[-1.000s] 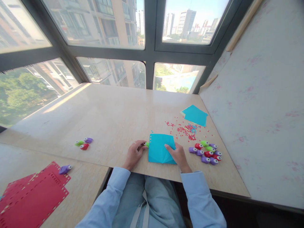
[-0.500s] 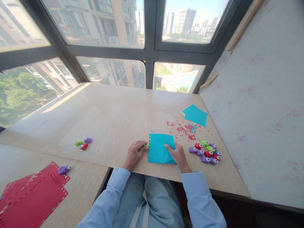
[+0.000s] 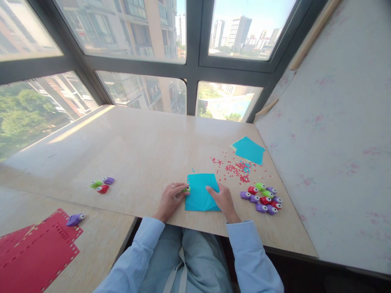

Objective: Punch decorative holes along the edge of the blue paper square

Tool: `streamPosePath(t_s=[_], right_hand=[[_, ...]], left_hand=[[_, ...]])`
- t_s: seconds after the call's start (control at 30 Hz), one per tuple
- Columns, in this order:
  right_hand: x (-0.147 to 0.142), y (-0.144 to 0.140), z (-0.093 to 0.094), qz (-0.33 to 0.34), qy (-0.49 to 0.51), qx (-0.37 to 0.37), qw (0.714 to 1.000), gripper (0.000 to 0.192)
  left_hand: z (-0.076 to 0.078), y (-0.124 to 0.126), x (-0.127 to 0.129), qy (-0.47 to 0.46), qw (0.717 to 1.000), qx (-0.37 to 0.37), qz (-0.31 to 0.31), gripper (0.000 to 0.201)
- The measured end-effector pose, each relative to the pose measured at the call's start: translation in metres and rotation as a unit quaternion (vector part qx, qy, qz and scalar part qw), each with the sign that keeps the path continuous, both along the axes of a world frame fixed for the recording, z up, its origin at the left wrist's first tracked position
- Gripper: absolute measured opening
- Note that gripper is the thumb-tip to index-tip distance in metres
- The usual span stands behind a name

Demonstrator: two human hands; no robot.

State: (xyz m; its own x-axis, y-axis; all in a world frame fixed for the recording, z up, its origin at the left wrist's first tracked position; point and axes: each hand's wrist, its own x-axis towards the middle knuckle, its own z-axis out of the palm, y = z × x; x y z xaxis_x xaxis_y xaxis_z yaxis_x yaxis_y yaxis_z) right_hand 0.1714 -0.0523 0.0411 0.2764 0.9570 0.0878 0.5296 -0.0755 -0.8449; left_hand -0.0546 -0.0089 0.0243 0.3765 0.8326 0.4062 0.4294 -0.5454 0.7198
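Note:
A folded sheet of blue paper is in front of me near the table edge, with a short row of small holes at its upper left edge. My right hand grips its right side, thumb on top and fingers underneath. At the left edge of the paper, my left hand is closed on a small green craft punch. The fingers cover most of the punch. Whether its jaw is pressed down I cannot make out.
Right of the paper stand several purple, red and green punches. Red and blue paper bits lie behind them, near more blue paper. Three punches sit at left. Punched red sheets and a purple punch lie lower left.
The whole view has shifted slightly. My left hand and the green punch sit a little further down the left edge of the paper. My right hand keeps its hold.

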Motion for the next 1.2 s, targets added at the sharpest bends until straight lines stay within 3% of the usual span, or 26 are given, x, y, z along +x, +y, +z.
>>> streamPosePath(t_s=[0.3,0.53,0.67,0.83,1.0,1.2], right_hand=[[0.003,-0.002,-0.001,0.000,0.011,-0.007,1.000,0.050],[0.006,-0.004,-0.002,-0.004,0.025,-0.031,0.999,0.048],[0.006,-0.004,-0.002,-0.001,0.032,-0.035,0.999,0.048],[0.008,-0.003,-0.002,-0.002,0.044,-0.055,0.998,0.052],[0.010,-0.002,-0.001,-0.003,0.051,-0.068,0.996,0.053],[0.009,-0.003,0.000,0.001,0.044,-0.063,0.997,0.050]], left_hand=[[0.007,-0.004,0.001,-0.037,0.997,-0.060,0.024,0.032],[0.019,-0.009,0.003,-0.037,0.987,-0.083,0.131,0.027],[0.027,-0.001,-0.003,0.021,0.976,-0.206,0.075,0.050],[0.040,0.014,-0.003,0.067,0.923,-0.379,0.018,0.056],[0.054,0.023,0.005,0.082,0.879,-0.469,0.013,0.053],[0.066,0.028,0.002,0.087,0.852,-0.516,-0.036,0.046]])
